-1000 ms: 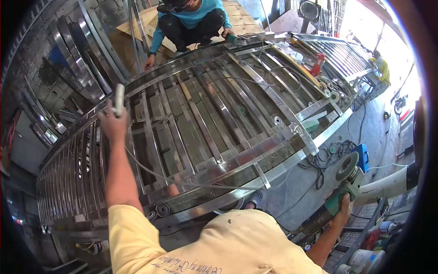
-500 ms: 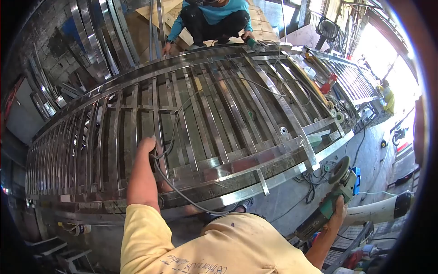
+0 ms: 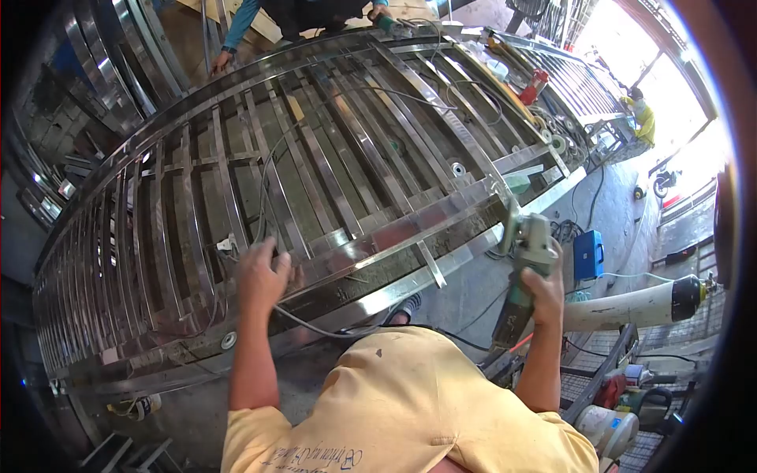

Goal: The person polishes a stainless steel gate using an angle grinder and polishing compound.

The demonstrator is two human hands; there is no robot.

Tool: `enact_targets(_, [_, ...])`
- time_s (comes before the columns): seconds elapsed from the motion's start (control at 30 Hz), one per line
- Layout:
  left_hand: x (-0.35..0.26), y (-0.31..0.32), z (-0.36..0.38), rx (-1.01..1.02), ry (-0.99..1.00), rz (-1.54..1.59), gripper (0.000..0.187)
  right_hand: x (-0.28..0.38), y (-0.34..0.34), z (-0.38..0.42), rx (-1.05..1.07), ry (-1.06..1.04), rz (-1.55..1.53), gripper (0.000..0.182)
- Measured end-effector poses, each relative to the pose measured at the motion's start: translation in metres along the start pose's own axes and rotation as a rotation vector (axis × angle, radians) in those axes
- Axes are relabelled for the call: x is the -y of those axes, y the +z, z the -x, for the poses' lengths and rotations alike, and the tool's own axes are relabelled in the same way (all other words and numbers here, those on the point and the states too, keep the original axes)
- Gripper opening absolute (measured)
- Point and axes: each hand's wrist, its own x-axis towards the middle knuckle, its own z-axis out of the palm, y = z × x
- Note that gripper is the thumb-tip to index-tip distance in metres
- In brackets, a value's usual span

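My right hand [image 3: 544,290] grips the body of an angle grinder [image 3: 520,292], whose disc points up beside the frame's near right part. My left hand [image 3: 264,276] is over the near edge of the shiny metal frame [image 3: 394,244], its fingers apart and slightly blurred, with nothing visible in them. A dark cable [image 3: 307,323] runs just below and beside that hand, and a plug [image 3: 227,244] lies on the bars to its left. The frame is made of many parallel polished bars.
Across the frame a co-worker [image 3: 315,16] holds another grinder [image 3: 386,24]. Another person [image 3: 644,118] in yellow is at the far right. A blue case [image 3: 588,255] and a white cylinder [image 3: 631,303] are on the right. A red tool [image 3: 534,87] rests on the frame.
My right hand has raised the grinder up and left, towards the frame. My left hand has let go of the cable and opened nearer my body. The view has shifted.
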Motion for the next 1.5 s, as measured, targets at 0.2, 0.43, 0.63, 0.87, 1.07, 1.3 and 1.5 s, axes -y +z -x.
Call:
enact_targets(0.2, [0.000,0.056,0.055,-0.219,0.162,-0.177,0.048,-0.036,0.058,-0.005,0.234,0.025,0.636,0.099])
enact_targets(0.43, [0.011,0.053,0.048,-0.194,0.118,-0.134,0.044,-0.007,0.159,-0.001,0.735,0.047,0.987,0.101])
enact_targets(0.63, [0.019,0.058,0.049,-0.234,0.144,-0.101,0.041,-0.010,0.160,-0.043,0.703,-0.002,1.126,0.102])
enact_targets(0.87, [0.018,0.057,0.049,-0.297,0.188,-0.077,0.033,0.005,0.126,-0.131,0.435,0.025,1.375,0.094])
enact_targets(1.07, [0.017,0.059,0.048,-0.310,0.167,-0.073,0.026,0.005,0.151,-0.088,0.536,-0.010,1.537,0.089])
enact_targets(1.3, [0.012,0.056,0.046,-0.338,0.169,-0.090,0.025,0.012,0.124,-0.109,0.328,0.012,1.674,0.080])
enact_targets(1.5, [0.006,0.055,0.044,-0.320,0.147,-0.128,0.026,0.008,0.132,-0.097,0.301,0.040,1.662,0.075])
